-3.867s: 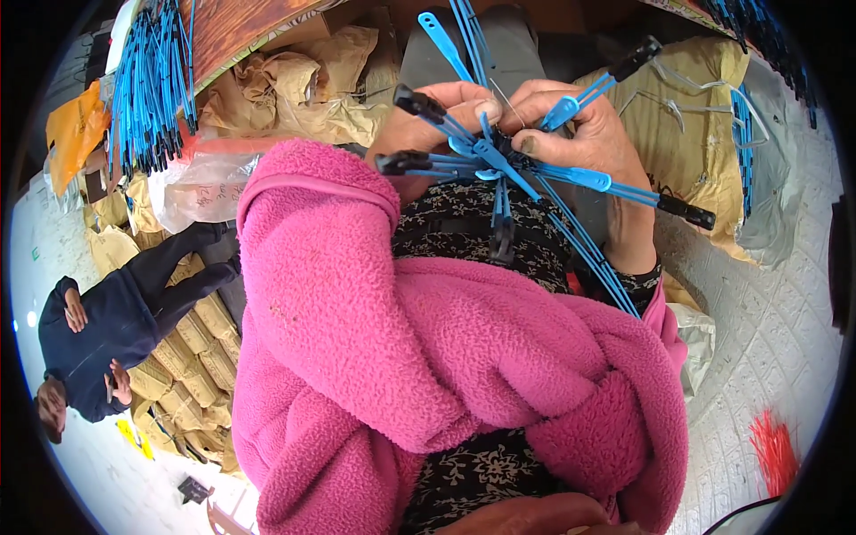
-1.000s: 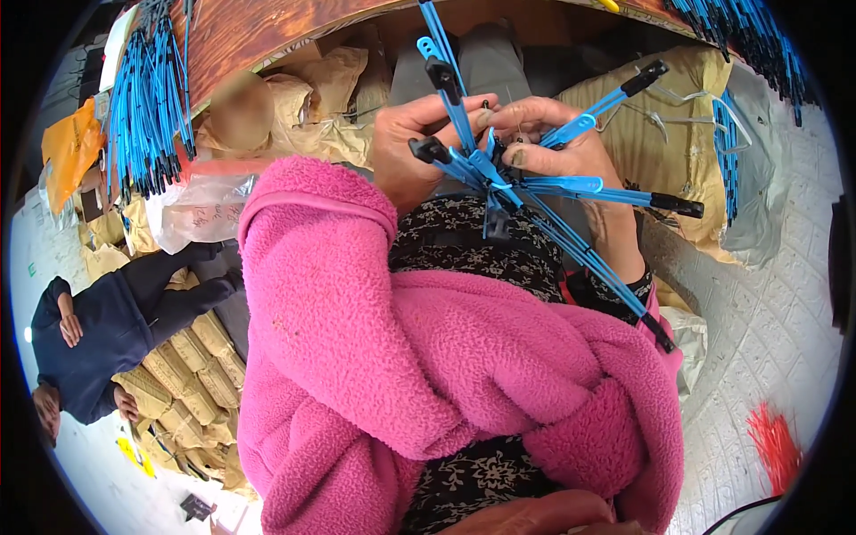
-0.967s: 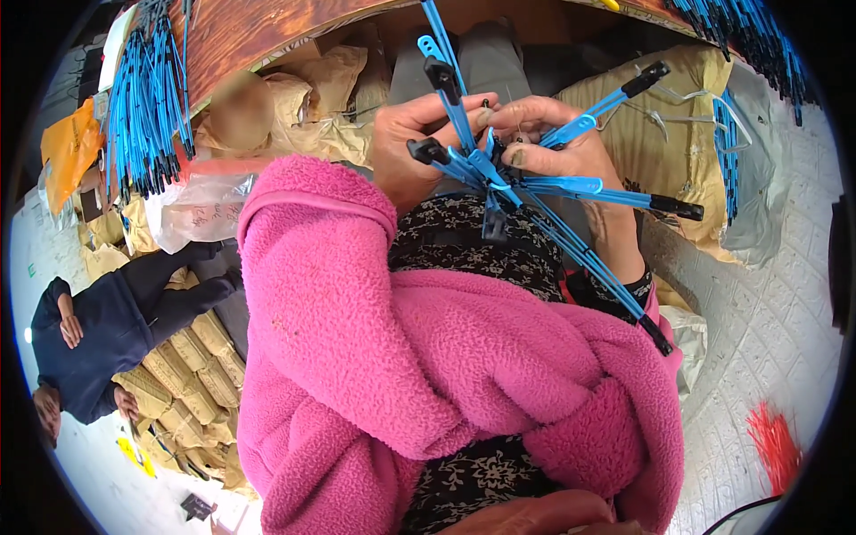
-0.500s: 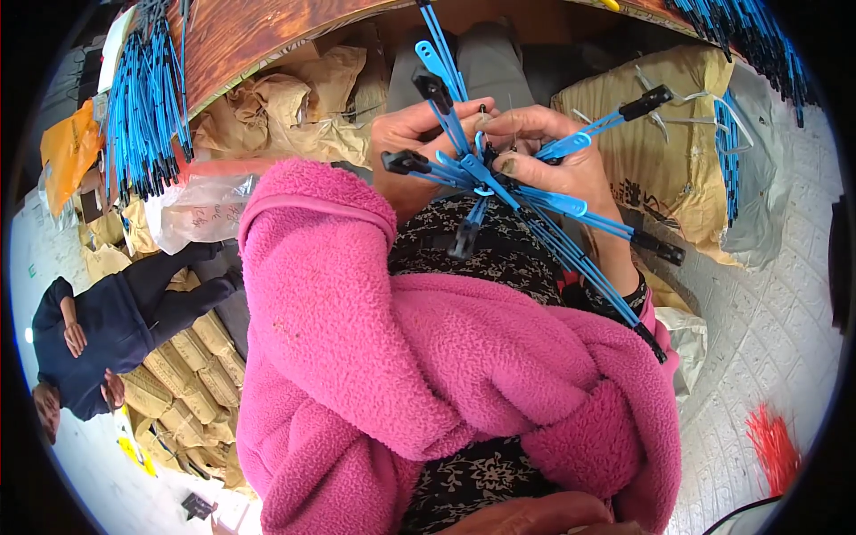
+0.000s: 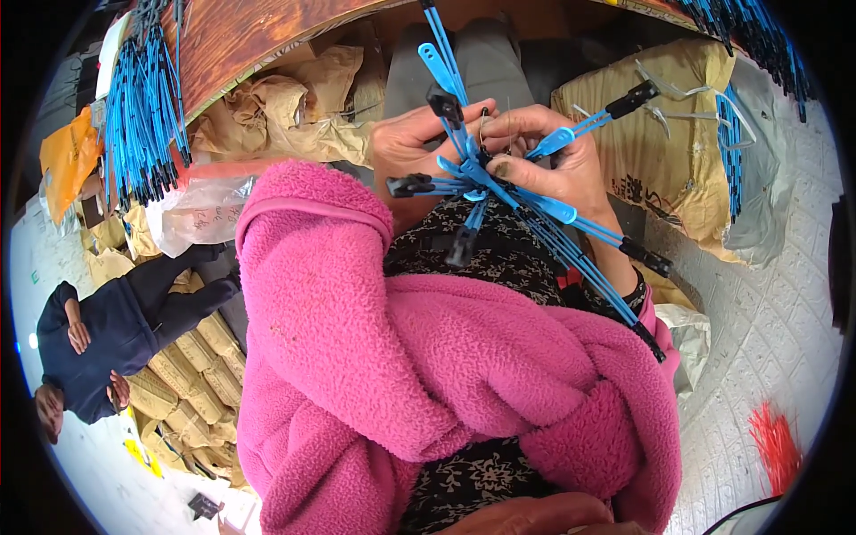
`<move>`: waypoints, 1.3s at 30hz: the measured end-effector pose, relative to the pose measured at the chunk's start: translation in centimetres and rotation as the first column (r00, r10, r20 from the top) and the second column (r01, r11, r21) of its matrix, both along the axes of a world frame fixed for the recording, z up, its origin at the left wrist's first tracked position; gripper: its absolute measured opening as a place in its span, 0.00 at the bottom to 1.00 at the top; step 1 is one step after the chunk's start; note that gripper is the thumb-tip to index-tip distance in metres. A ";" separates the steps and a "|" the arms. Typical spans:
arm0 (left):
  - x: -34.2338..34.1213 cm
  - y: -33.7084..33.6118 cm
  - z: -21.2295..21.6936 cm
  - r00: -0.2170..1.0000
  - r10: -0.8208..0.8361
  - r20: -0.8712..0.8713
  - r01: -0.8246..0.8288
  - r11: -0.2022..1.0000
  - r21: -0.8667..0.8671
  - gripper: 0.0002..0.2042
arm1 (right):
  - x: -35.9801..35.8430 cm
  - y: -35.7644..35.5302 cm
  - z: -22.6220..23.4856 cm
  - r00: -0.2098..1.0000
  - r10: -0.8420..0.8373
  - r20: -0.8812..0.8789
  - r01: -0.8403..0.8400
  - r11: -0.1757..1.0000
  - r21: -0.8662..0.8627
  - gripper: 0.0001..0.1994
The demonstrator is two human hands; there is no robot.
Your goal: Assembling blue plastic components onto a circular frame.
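Note:
In front of my body, a blue spoked frame [image 5: 477, 174] of thin rods and flat plastic arms fans out from a dark hub. Black end pieces [image 5: 637, 98] cap its arms. My left hand [image 5: 410, 143] is closed at the hub's far left side, with a thin dark wire [image 5: 482, 129] at its fingertips. My right hand [image 5: 571, 165] grips the frame from the right, its thumb pressed at the hub and its fingers curled behind the arms. Another thin wire stands up near its fingertips. Part of the hub is hidden by fingers.
A wooden table [image 5: 241, 45] edges the far side, with bundles of blue rods [image 5: 143, 125] hanging at left and right. A pink fleece garment [image 5: 348, 348] covers my lap. Brown paper sacks [image 5: 660, 134] flank me. A person in dark clothes [image 5: 98, 330] is at the left.
The fingers of both hands have shifted slightly at the hub, and the right index finger is straighter. The frame's right arms have tilted up a little.

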State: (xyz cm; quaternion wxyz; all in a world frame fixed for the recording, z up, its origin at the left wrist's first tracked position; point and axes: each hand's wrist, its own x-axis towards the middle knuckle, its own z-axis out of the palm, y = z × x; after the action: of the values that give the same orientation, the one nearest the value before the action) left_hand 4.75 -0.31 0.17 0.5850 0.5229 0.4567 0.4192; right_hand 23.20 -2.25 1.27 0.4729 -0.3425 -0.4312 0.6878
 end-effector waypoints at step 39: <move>-0.2 1.9 2.6 0.939 -0.306 0.159 0.324 0.941 -0.103 0.11 | 2.5 -0.4 2.2 0.994 0.102 0.039 -0.094 0.981 -0.169 0.11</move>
State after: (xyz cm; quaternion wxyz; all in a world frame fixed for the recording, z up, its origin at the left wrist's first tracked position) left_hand 4.57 1.57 2.82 0.7076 0.5199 0.3503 0.3260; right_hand 25.75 -2.69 3.46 0.3975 -0.3756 -0.3996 0.7357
